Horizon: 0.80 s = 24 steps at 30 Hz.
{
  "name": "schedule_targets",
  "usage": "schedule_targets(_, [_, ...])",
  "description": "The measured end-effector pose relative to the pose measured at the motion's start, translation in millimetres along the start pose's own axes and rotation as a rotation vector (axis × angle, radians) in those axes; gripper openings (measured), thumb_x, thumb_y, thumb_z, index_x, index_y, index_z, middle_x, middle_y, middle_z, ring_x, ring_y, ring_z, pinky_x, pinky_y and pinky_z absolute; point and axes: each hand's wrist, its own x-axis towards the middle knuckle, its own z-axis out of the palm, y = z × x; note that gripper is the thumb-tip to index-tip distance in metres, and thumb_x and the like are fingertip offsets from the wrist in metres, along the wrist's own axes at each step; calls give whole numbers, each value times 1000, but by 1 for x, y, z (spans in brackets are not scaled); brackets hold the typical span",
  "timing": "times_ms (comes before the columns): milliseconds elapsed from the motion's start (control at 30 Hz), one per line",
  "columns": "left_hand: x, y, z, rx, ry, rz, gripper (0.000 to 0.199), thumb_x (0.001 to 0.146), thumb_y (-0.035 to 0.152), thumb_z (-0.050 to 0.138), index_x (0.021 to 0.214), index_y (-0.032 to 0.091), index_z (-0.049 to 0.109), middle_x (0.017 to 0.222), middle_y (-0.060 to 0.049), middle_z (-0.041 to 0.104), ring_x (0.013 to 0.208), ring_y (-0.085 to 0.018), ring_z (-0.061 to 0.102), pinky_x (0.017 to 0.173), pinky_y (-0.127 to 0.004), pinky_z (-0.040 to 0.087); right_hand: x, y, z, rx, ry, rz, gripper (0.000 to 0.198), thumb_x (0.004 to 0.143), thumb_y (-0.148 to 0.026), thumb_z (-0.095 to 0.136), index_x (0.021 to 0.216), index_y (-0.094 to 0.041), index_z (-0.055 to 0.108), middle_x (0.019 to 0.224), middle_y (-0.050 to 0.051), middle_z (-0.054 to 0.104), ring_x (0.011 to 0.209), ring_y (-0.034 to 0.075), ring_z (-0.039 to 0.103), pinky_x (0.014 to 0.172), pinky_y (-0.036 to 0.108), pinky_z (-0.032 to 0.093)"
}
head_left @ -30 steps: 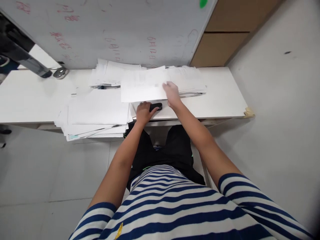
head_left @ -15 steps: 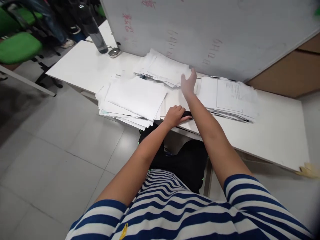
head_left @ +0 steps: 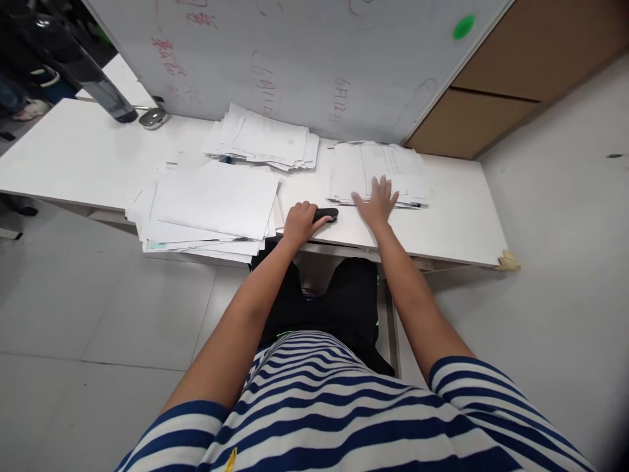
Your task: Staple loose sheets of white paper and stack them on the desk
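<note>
My left hand (head_left: 301, 221) rests near the front edge of the white desk, its fingers wrapped round a black stapler (head_left: 326, 214) whose rounded end points right. My right hand (head_left: 377, 202) has its fingers spread flat over the near edge of a stack of printed sheets (head_left: 350, 167); whether it presses on them I cannot tell. Left of my left hand lies a loose, uneven pile of white sheets (head_left: 216, 200), which juts over the desk's front edge. Farther back, against the whiteboard, is another fanned-out pile of papers (head_left: 275, 139).
A whiteboard (head_left: 295, 65) with red writing stands along the desk's back, beside brown panels (head_left: 491, 124). At the far left are a dark clear bottle (head_left: 105, 92) and a computer mouse (head_left: 153, 118). Yellowish tape (head_left: 508, 261) covers the desk's right corner.
My right hand has left the right end of the back pile and moved right onto the printed stack, fingers spread. My left hand keeps the stapler. The view has turned right.
</note>
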Motion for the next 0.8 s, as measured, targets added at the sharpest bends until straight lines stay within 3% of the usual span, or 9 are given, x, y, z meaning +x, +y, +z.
schedule_targets(133, [0,-3,2,8,3,9,51,94,66,38,95,20,60,90,-14,62,90,-28,55,77,-39,39,-5,-2,5,55,102,9,61,98,-53,30,150,-22,36,160,14,33,151,28,22,120,63,10])
schedule_targets(300, [0,-3,2,-10,0,2,51,94,66,39,96,20,61,91,-13,61,91,-28,55,79,-39,39,-6,-2,3,65,115,19,57,100,-46,28,149,-20,36,159,13,37,150,25,25,121,57,14])
schedule_targets(600, [1,-1,-2,3,-13,-4,51,94,65,39,97,20,61,90,-13,61,89,-27,55,78,-38,39,-16,-12,-12,303,104,45,63,100,-60,26,140,-14,45,153,20,42,147,27,23,119,53,6])
schedule_targets(800, [1,0,-1,0,-20,-23,52,94,66,39,97,20,61,92,-14,61,91,-28,55,78,-39,38,-14,-10,-9,279,142,56,60,100,-58,31,140,-16,43,150,19,46,144,27,29,118,51,7])
